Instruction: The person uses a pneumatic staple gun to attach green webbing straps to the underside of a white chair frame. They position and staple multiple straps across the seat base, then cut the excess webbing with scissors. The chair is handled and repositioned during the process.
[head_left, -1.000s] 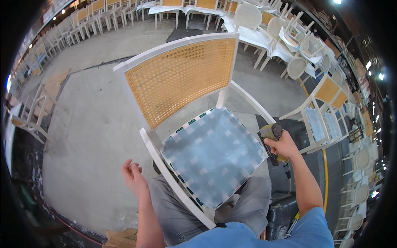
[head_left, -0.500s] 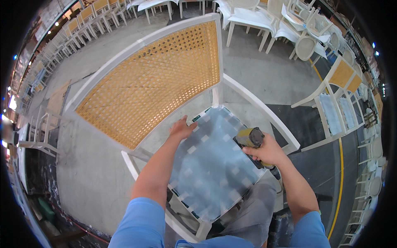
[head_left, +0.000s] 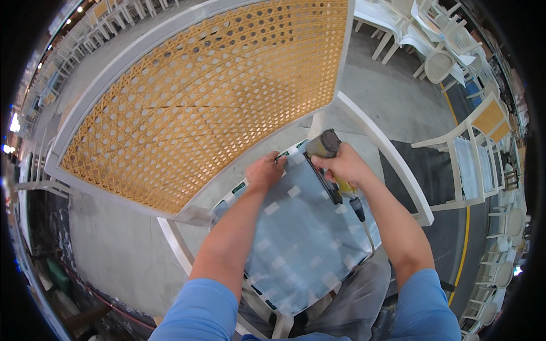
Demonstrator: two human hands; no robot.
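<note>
A white-framed chair stands before me, its back a curved cane panel (head_left: pixel 210 96). Light blue fabric (head_left: pixel 296 233) with pale square patches covers its seat, and green-and-white strips line the seat's edges. My left hand (head_left: pixel 266 172) is at the back edge of the seat, fingers closed on the fabric edge there. In my right hand (head_left: pixel 344 165) is a yellow-and-black pneumatic staple gun (head_left: pixel 323 145), its nose close to the back right part of the seat edge. An air hose (head_left: pixel 367 233) runs from its handle down past the seat's right side.
The chair's right arm (head_left: pixel 392 153) curves beside my right hand. Another cane-backed chair (head_left: pixel 472 142) is at the right, with rows of chairs farther along. White chairs and covered tables (head_left: pixel 392 28) stand at the back. A yellow floor line (head_left: pixel 467 238) runs along the right.
My right hand has carried the staple gun from the seat's right side to its back edge. My left hand has shifted slightly along that edge. The chair back fills more of the view.
</note>
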